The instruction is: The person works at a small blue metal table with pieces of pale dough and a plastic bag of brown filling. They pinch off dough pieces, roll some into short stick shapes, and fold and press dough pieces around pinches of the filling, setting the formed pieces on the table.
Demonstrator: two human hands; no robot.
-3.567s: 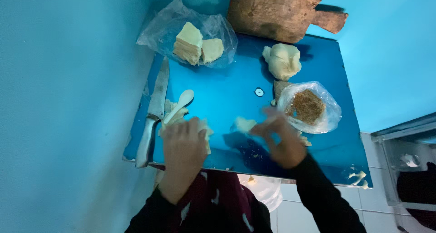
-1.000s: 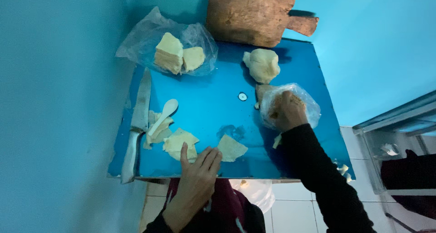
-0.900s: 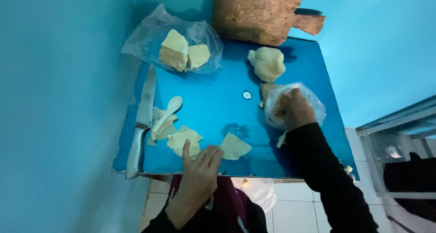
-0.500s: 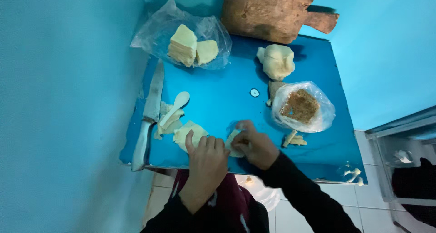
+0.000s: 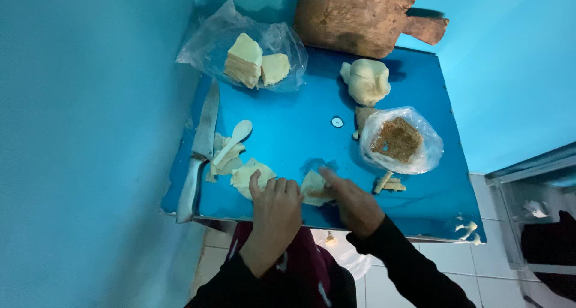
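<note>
Both hands, left hand and right hand, pinch a dough wrapper

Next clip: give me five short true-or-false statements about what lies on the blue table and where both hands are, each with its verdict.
1. The right hand rests on a small dough piece at the near edge of the blue table. True.
2. The knife lies along the table's right edge. False: it lies along the left edge.
3. The white spoon sits inside a bag. False: it lies on dough scraps beside the knife.
4. The brown filling sits in a clear plastic bag. True.
5. The left hand holds the knife. False: it is beside a flat dough piece.
</note>
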